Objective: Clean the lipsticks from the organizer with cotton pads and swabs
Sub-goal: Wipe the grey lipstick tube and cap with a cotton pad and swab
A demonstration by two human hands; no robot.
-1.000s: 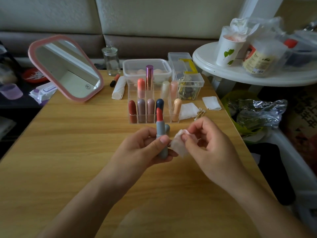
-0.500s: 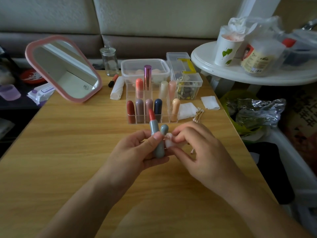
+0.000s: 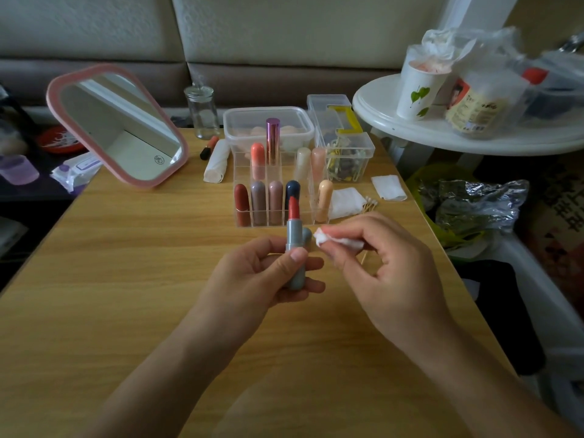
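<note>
Two bare hands are seen close together above a light wooden table [image 3: 142, 263], near its middle. A grey cylindrical lipstick tube [image 3: 295, 235], with its red stick wound out, is held upright in the left hand [image 3: 262, 273], gripped between the thumb in front and the curled fingers behind. A rounded grey piece, probably the cap, is seen just behind the tube; whether it is held by the same hand cannot be told. A folded white cotton pad [image 3: 339, 242] is pinched between the thumb and fingertips of the right hand [image 3: 388, 270]. The pad's free edge lies just to the right of the tube and appears not to be touching it.

Just beyond the hands, a clear acrylic organizer with square compartments [image 3: 308, 210] is stood on the table, with capped lipsticks upright in it. To its right, a spare white cotton pad [image 3: 346, 202] and a small bundle of wooden-stemmed cotton swabs [image 3: 369, 204] are laid on the table.

The step in hand is judged to be the wiping of the open lipstick. For this to be done well, the tube should be held steady and upright while the pad is brought against the casing. The tube should then be turned slowly so that the whole way round is covered. Light pressure is advised near the soft red stick, which could be smeared or snapped. A clean fold of the pad should be presented for each pass.
</note>
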